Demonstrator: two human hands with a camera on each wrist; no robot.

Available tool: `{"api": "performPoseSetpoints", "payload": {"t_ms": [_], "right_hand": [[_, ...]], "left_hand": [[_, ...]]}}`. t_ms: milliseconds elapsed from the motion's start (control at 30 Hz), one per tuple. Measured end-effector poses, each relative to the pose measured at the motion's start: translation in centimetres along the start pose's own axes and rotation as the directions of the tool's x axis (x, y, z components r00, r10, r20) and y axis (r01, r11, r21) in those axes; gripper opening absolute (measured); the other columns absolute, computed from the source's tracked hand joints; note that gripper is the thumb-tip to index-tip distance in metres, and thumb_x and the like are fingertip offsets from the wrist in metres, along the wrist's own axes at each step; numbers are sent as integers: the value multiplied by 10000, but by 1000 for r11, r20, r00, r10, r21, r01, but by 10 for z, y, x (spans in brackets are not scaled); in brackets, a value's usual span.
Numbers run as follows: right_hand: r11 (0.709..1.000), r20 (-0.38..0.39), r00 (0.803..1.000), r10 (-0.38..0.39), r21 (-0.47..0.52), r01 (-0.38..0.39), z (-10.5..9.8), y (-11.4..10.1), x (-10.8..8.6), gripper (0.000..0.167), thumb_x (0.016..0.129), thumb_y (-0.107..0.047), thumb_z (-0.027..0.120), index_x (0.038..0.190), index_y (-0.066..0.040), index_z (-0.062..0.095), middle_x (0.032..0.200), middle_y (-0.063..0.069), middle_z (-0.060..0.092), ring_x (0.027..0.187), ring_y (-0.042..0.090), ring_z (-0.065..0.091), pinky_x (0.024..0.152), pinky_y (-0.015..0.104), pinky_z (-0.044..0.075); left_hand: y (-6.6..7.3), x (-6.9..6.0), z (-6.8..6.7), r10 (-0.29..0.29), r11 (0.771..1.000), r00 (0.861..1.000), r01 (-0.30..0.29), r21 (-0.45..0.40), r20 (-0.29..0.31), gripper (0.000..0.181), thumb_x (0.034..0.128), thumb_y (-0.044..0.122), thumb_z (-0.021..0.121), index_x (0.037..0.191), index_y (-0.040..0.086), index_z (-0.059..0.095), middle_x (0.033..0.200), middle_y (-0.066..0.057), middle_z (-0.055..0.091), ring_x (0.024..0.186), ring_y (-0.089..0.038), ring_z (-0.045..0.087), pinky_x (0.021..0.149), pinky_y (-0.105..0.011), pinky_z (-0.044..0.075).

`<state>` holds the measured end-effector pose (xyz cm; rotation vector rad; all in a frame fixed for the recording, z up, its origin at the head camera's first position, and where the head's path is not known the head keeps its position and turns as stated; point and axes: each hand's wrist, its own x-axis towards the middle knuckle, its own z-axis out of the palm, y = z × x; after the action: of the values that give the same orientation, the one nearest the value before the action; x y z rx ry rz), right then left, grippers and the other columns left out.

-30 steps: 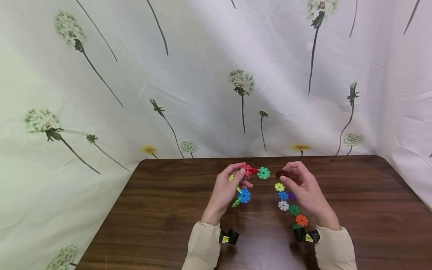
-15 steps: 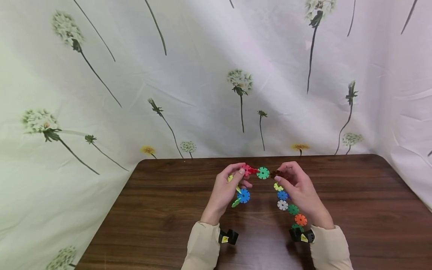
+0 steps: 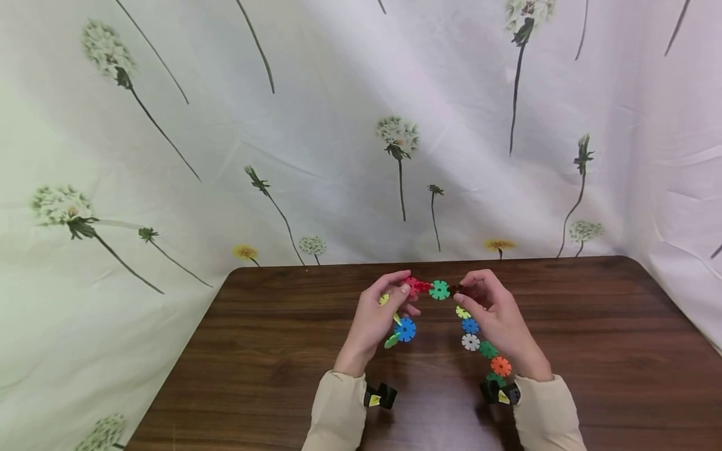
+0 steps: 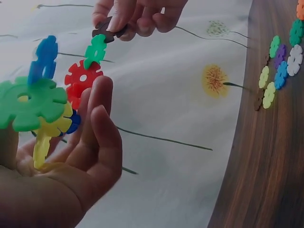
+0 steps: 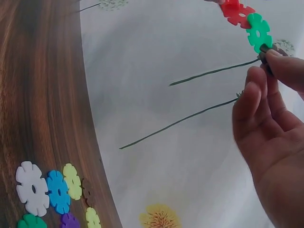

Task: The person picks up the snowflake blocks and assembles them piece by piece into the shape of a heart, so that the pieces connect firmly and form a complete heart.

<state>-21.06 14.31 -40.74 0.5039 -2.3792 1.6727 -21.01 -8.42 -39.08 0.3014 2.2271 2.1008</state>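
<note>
My left hand (image 3: pixel 373 318) pinches a red notched disc (image 3: pixel 412 286) of a linked chain. In the left wrist view the chain also has a large green disc (image 4: pixel 28 103), a light blue disc (image 4: pixel 44 59) and yellow discs (image 4: pixel 42 148). At its right end is a bright green disc (image 3: pixel 439 289), held above the table. My right hand (image 3: pixel 504 318) pinches dark brown discs (image 4: pixel 108 31) between thumb and fingers. In the right wrist view a brown disc (image 5: pixel 265 58) touches the lower edge of the green disc (image 5: pixel 259 33); whether they interlock I cannot tell.
On the brown table (image 3: pixel 271 351), below and partly behind my right hand, lie several loose discs, among them a white one (image 3: pixel 470 342), an orange one (image 3: pixel 501 366) and a blue one (image 3: pixel 470 326). Behind the table hangs a white cloth (image 3: pixel 338 156) printed with dandelions.
My right hand has moved left with the brown discs, closing the gap to the bright green disc. My left hand has stayed nearly still, gripping the chain.
</note>
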Motion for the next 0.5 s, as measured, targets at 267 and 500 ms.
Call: {"api": "performPoseSetpoints", "payload": {"t_ms": [267, 500], "right_hand": [[996, -19, 996, -86, 11, 86, 3, 0, 2, 204, 926, -88, 636, 1109, -74, 548, 1012, 60, 642, 862, 78, 630, 771, 181, 538], [989, -16, 989, -148, 26, 149, 6, 0, 2, 201, 901, 2, 636, 1078, -66, 569, 993, 67, 642, 863, 35, 629, 759, 172, 541]], "left_hand": [[0, -2, 0, -9, 998, 999, 12, -68, 40, 360, 913, 177, 668, 1263, 103, 621, 1055, -231, 679, 827, -237, 733, 839, -434, 577], [-1, -2, 0, 18, 999, 998, -16, -33, 60, 377, 914, 192, 667, 1251, 27, 628, 1074, -177, 702, 827, -263, 736, 785, -367, 593]]}}
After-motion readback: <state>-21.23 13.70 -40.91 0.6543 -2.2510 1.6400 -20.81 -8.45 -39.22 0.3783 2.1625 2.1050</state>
